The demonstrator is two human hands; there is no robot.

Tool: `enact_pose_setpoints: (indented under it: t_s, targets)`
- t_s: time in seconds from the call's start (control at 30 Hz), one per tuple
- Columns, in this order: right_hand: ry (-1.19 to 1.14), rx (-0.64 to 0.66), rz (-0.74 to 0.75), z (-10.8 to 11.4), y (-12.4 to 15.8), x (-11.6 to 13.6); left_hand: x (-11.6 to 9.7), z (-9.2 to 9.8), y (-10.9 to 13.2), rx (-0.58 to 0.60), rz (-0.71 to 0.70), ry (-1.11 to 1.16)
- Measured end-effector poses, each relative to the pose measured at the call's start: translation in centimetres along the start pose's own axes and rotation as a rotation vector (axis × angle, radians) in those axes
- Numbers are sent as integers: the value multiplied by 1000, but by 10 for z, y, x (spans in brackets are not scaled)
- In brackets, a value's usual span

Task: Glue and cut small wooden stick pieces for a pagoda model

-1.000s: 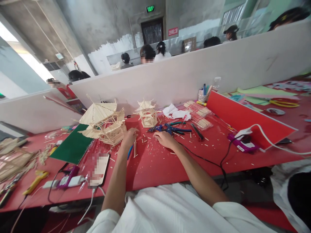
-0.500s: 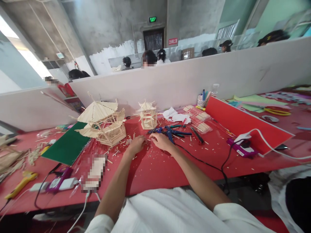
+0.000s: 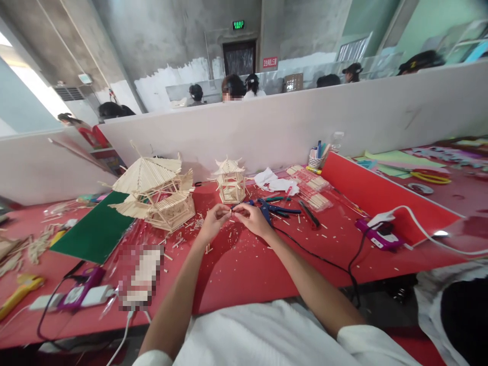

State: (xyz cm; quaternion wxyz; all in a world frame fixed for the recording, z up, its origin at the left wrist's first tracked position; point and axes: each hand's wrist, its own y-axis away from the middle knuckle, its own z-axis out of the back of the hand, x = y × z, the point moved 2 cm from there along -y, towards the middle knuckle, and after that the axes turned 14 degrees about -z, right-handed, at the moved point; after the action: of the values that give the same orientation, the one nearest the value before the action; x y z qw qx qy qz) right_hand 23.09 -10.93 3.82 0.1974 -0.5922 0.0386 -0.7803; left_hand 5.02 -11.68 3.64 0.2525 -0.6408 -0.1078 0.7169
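Note:
My left hand (image 3: 213, 221) and my right hand (image 3: 252, 219) meet fingertip to fingertip just above the red table (image 3: 247, 264). Both pinch a thin wooden stick (image 3: 231, 209) between them; it is too small to see clearly. Right behind the hands stands a small stick-built pavilion (image 3: 230, 180). A larger stick pavilion (image 3: 154, 192) stands to the left, partly on a green mat (image 3: 93, 231). Blue-handled pliers (image 3: 274, 207) lie just right of my right hand. Several short stick offcuts litter the table around my hands.
A blurred phone (image 3: 140, 277) and a purple charger (image 3: 78, 295) lie at the near left. A black cable (image 3: 324, 262) runs to a purple device (image 3: 375, 234) at the right. A red board (image 3: 385, 193), stick packets (image 3: 310, 185), crumpled tissue (image 3: 274, 180) and a white partition (image 3: 290, 124) lie behind. People sit beyond it.
My hands left the tabletop and came together, lifted slightly, now pinching a stick between their fingertips. The camera tilted a little; nothing else on the table moved.

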Motion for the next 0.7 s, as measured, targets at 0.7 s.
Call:
enact_pose_setpoints:
  t_s: [0.7]
  targets:
    - [16, -73, 21, 0, -2, -4, -6, -6, 0, 123, -36, -146]
